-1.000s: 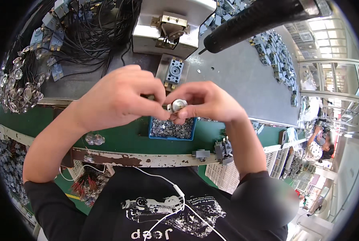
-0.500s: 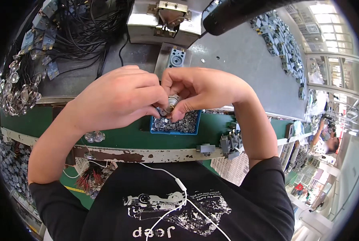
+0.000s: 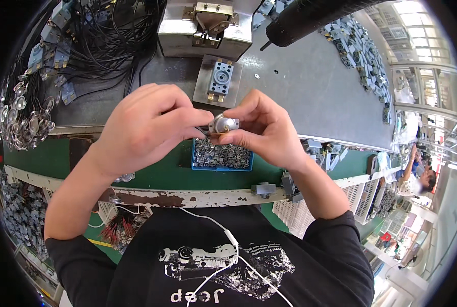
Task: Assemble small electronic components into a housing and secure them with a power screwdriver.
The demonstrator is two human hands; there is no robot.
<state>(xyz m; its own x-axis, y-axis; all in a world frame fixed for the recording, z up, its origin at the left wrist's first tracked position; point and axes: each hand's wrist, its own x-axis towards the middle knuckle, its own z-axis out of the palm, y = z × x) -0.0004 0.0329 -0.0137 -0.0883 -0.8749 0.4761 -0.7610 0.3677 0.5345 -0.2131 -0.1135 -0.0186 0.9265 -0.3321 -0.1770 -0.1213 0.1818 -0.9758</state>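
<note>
A round silver metal cap (image 3: 226, 124) with small side ears is between my hands, above the front edge of the metal table. My right hand (image 3: 269, 128) pinches its right side between thumb and fingers. From the left, my left hand (image 3: 149, 123) closes thumb and index finger at the cap's left ear, where a short dark lead shows. Just beyond, a blue-grey rectangular block (image 3: 221, 79) with a ringed centre and brass terminals lies on a metal plate (image 3: 203, 77). Below my hands is a blue tray (image 3: 221, 168) of small metal pieces.
A metal press fixture (image 3: 205, 38) stands behind the plate, with a black cylindrical tool (image 3: 310, 23) to its right. Black cables (image 3: 111, 46) and metal caps (image 3: 26, 115) pile up at left. Many grey-blue blocks (image 3: 359, 59) line the far right. Another person (image 3: 415, 179) is at far right.
Both hands have turned the cap so its domed face shows, and my right hand has dropped lower with its fingers raised. The block on the plate is now in full view.
</note>
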